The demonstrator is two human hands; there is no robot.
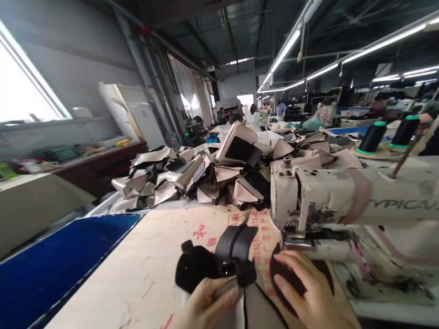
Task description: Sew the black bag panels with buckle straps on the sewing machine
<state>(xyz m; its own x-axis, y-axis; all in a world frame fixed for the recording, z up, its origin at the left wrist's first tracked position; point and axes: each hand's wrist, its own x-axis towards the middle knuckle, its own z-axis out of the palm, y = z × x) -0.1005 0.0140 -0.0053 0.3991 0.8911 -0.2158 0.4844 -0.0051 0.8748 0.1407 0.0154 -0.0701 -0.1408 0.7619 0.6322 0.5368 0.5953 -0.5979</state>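
My left hand (206, 305) is at the bottom middle, fingers curled round a black and beige bag piece (219, 265) with a black strap loop standing up from it. My right hand (308, 292) lies with fingers stretched flat on a dark oval panel (291, 278) of the same work, just below the head of a cream sewing machine (343, 196). The piece rests on a cardboard-covered table (144, 274) with red printing.
A big heap of beige and black cut pieces (206, 176) fills the table behind. Two black thread cones (373, 136) stand at right. A blue surface (61, 256) lies at left. Other people (254, 116) work far back.
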